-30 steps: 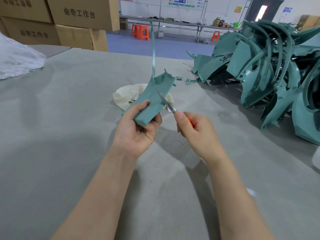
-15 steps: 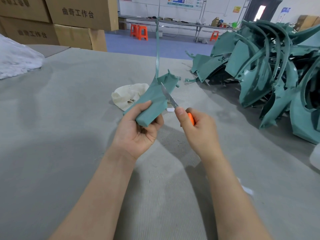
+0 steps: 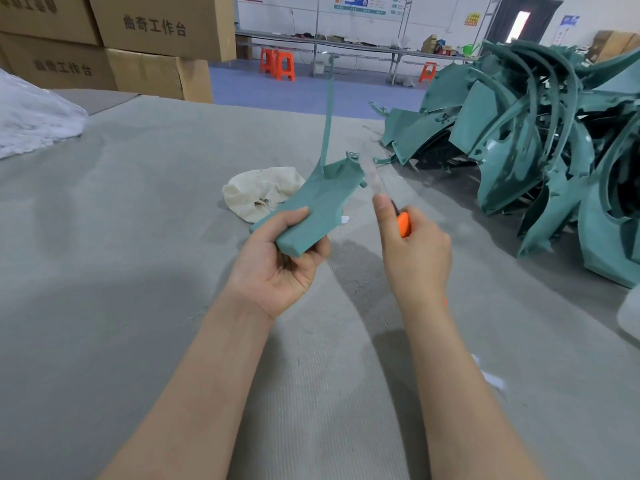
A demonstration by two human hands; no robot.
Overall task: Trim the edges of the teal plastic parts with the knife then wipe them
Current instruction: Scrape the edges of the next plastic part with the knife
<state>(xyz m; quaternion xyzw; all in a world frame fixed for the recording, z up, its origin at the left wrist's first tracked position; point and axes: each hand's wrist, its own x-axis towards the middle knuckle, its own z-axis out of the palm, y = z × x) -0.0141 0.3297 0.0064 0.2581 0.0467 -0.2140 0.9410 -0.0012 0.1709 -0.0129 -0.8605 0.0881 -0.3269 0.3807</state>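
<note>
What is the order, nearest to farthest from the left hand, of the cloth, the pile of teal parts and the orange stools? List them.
1. The cloth, on the table just beyond the left hand.
2. The pile of teal parts, on the table off to the right.
3. The orange stools, far back across the blue floor.

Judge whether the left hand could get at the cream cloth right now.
Probably not yet: the left hand grips the teal part, so it is full, though the cream cloth lies close beyond it.
</note>
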